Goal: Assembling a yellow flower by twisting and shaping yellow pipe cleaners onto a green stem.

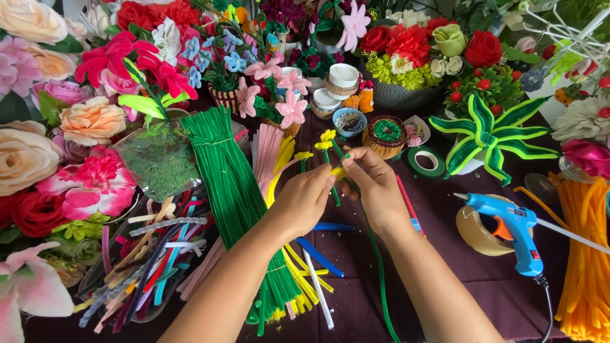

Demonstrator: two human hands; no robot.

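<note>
between both hands, yellow-tipped green stem (335,190)

Both forearms are bare to the frame edge, no sleeves, rings or watch on left hand (304,200) or right hand (375,185).

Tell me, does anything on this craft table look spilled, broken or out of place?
Nothing looks damaged or spilled. The table is crowded but orderly: the green pipe cleaner bundle lies tied, the blue glue gun stands upright by a tape roll. A few loose pipe cleaners lie scattered under the hands, which pinch a small yellow-flowered stem.
</note>
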